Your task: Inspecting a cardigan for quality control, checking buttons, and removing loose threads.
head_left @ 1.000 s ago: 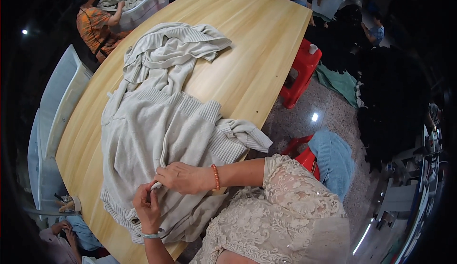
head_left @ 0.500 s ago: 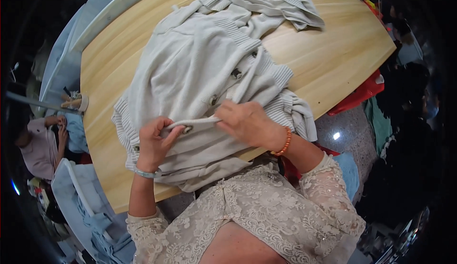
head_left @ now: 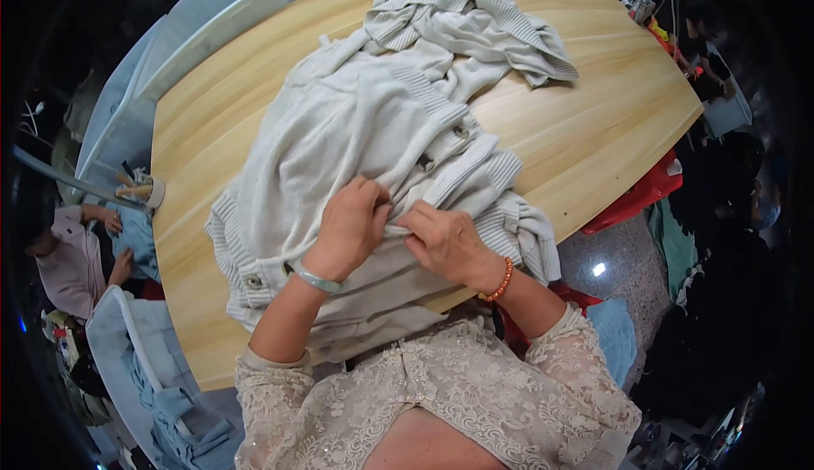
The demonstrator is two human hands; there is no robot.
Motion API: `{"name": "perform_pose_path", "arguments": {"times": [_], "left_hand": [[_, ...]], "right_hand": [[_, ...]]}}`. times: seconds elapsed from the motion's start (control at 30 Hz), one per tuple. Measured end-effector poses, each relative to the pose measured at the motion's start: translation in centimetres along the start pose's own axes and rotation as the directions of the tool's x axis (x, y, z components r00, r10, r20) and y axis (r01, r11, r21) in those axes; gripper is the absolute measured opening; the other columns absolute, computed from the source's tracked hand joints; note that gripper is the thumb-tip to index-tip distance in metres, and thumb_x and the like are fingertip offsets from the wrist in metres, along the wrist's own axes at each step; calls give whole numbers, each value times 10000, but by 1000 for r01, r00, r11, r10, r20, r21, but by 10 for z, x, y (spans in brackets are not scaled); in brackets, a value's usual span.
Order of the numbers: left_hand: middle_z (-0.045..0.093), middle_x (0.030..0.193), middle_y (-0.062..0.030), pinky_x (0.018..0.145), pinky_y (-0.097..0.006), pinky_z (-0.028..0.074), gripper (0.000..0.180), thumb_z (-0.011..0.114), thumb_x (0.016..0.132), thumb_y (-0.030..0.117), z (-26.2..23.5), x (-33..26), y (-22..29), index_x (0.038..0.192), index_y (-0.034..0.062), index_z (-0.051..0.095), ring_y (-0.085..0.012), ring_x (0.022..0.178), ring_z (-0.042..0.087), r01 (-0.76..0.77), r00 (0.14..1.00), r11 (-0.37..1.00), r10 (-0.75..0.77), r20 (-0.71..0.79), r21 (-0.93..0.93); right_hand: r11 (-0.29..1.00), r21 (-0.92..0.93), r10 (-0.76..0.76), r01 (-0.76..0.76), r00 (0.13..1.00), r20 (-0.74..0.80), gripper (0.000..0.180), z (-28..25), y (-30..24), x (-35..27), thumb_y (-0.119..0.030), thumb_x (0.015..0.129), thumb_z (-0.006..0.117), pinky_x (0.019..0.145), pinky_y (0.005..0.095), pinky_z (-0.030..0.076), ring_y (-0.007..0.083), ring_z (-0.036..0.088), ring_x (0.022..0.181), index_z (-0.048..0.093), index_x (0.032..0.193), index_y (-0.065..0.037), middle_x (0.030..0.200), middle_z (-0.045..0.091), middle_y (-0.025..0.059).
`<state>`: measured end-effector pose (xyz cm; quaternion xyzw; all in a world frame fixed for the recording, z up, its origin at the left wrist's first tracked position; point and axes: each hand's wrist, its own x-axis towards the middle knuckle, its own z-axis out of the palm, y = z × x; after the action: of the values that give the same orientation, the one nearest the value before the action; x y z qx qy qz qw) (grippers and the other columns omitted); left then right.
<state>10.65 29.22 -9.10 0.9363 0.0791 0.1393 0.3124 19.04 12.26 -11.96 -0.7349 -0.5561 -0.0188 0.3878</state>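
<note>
A light grey knitted cardigan (head_left: 314, 139) with ribbed edges and dark buttons lies spread and rumpled on the wooden table (head_left: 606, 97). My left hand (head_left: 352, 220) is closed on its knit near the button band, fingertips partly hidden. Close beside it, my right hand (head_left: 443, 241) pinches the same fabric. One button (head_left: 426, 163) shows on the band just beyond my hands; another button (head_left: 253, 281) sits near the ribbed edge at the left. A bunched part of grey knit (head_left: 475, 29) lies at the far side.
White plastic bins (head_left: 203, 33) line the table's far left edge. Another bin (head_left: 127, 334) at the lower left holds blue garments (head_left: 174, 406). A person (head_left: 72, 258) handles blue fabric beyond the left edge. Red plastic (head_left: 636, 194) and dark cloth (head_left: 704, 300) are at the right.
My left hand has moved right and away from me, up beside my right hand. The strip of edge stretched between them is now gathered. My right hand has shifted slightly nearer.
</note>
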Motion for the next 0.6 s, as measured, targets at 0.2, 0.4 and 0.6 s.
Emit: {"name": "perform_pose_path", "arguments": {"times": [0.2, 0.4, 0.6], "left_hand": [[712, 848, -52, 649, -221, 507, 101, 704, 875, 44, 0, -3, -11, 908, -50, 686, -58, 750, 628, 368, 930, 690, -276, 243, -623], [708, 940, -49, 735, -220, 524, 168, 691, 894, 27, -12, -6, -6, 1043, -51, 686, -69, 820, 631, 410, 911, 611, -243, 333, -676], [643, 904, -58, 696, -229, 476, 236, 651, 861, -48, -9, -27, -7, 1096, -29, 669, -83, 791, 590, 85, 987, 936, -33, 154, -343]], "right_hand": [[997, 79, 15, -12, 999, -38, 351, 5, -2, 0, -55, 763, 700, 632, 401, 524, 336, 645, 755, 570, 1089, -48, 932, 581, 140], [1000, 17, -6, 8, 993, -117, 476, 1, -4, -1, -74, 774, 701, 646, 403, 531, 344, 647, 756, 517, 1207, 1, 922, 575, 157], [996, 85, 23, -27, 999, 48, 443, -1, 3, -1, -37, 792, 666, 664, 405, 528, 357, 628, 788, 539, 1216, -10, 975, 577, 169]]}}
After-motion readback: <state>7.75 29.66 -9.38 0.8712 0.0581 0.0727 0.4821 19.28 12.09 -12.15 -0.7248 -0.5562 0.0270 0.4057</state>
